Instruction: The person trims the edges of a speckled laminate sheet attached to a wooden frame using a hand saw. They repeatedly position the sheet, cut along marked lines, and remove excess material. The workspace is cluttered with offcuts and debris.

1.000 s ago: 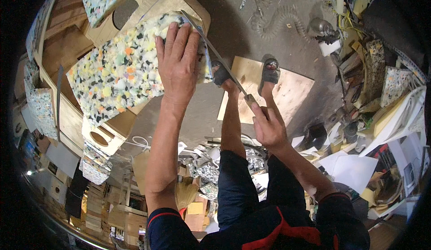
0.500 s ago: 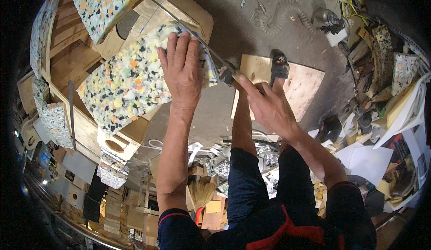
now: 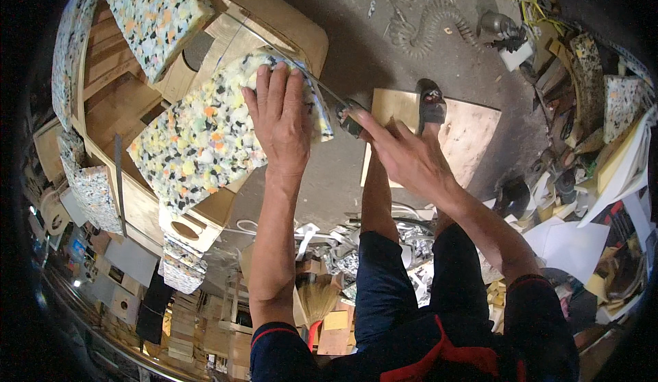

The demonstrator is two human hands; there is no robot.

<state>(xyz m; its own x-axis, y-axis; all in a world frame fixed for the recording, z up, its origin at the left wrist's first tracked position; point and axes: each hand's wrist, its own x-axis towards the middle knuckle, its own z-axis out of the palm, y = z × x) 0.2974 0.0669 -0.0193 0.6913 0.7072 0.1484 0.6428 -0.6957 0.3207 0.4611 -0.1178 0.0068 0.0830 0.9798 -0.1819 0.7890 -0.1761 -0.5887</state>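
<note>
A thick slab of speckled foam (image 3: 199,149), white with yellow, black and orange flecks, lies tilted across a wooden frame at left. My left hand (image 3: 282,125) rests flat on its upper right part, fingers stretched out. In my right hand (image 3: 411,156) is a long, thin-bladed knife (image 3: 332,94), its handle mostly hidden by my closed fingers. The blade runs up and left along the slab's far right edge, over pale plywood. I cannot tell how deep it sits in the foam.
A second foam slab (image 3: 154,22) leans on the wooden frame (image 3: 103,169) at far left. A plywood sheet (image 3: 469,132) lies on the floor by my feet. Coiled hose (image 3: 439,29) is beyond. Scraps and white sheets (image 3: 569,245) pile up at right; a broom (image 3: 319,303) is near.
My right hand and the knife have slid a little up and left along the slab's edge. My left hand stays on the foam. The whole view has shifted slightly.
</note>
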